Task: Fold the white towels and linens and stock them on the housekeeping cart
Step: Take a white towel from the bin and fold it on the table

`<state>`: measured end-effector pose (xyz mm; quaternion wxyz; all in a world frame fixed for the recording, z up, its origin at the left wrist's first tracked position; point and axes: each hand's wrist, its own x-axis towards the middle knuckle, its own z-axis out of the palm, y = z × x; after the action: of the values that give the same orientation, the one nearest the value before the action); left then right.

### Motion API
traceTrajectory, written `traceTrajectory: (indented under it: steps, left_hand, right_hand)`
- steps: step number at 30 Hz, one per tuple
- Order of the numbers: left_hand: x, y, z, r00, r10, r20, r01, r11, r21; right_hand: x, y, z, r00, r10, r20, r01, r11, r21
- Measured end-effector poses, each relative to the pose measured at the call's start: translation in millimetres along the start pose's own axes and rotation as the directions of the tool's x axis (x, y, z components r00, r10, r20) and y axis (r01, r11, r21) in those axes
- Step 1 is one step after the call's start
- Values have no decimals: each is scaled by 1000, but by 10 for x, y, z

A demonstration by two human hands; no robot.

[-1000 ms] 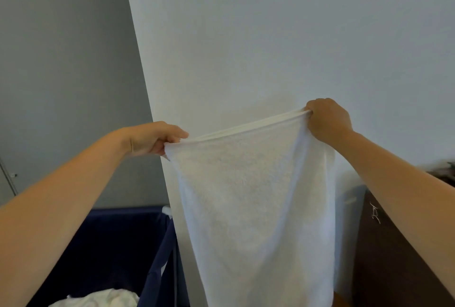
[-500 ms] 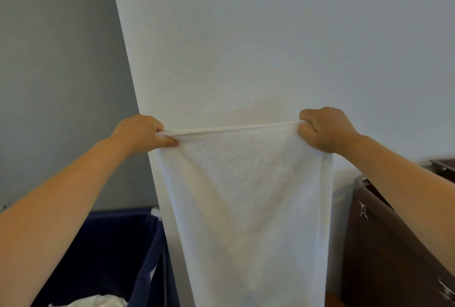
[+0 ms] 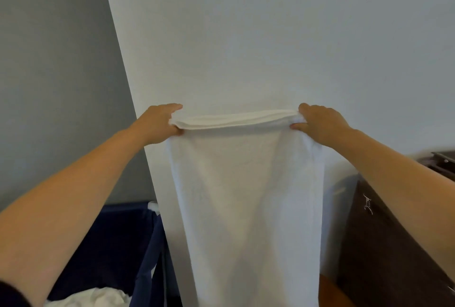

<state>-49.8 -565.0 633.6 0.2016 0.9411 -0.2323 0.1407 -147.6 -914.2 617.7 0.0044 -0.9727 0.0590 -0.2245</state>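
Note:
A white towel hangs in the air in front of me, stretched out at chest height before a pale wall. My left hand pinches its upper left corner. My right hand pinches the upper right corner. The top edge runs level between them and shows several layers of hem. The towel's lower end drops out of view at the bottom.
A navy fabric laundry bin stands at the lower left with crumpled white linens inside. A dark brown wooden cabinet stands at the right. The wall corner runs down behind the towel.
Both hands have levelled out and the top edge, earlier slanting up to the right, is now horizontal. The edge now shows doubled layers. My view has shifted slightly.

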Motion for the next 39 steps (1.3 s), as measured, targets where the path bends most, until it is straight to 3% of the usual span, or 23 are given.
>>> traceTrajectory:
  steps: [3, 7, 13, 20, 24, 33, 39]
  left_hand:
    - [178, 7, 44, 987, 127, -95, -111, 981, 157]
    - [295, 2, 8, 955, 179, -238, -152, 980, 126]
    - [-21, 56, -2, 954, 229, -192, -206, 969, 136]
    - [-1166, 219, 287, 977, 210, -41, -209, 978, 21]
    - [-2031, 298, 598, 992, 96, 81, -95, 995, -16]
    - [-3593, 407, 1591, 920, -123, 373, 102, 992, 75]
    - [-3929, 258, 2093, 889, -205, 410, 186, 979, 86]
  right_hand:
    - [178, -36, 13, 996, 72, -60, -71, 997, 25]
    - [303, -25, -57, 980, 125, -157, -126, 992, 0]
    - [-108, -9, -140, 983, 71, -168, -84, 994, -69]
    - [-1292, 139, 9, 998, -37, 58, 39, 999, -28]
    - [-2179, 85, 177, 981, -36, 192, 37, 999, -4]
    - [-3829, 70, 967, 850, -55, 524, 24, 998, 66]
    - [-4109, 103, 1400, 791, -88, 605, 77, 996, 44]
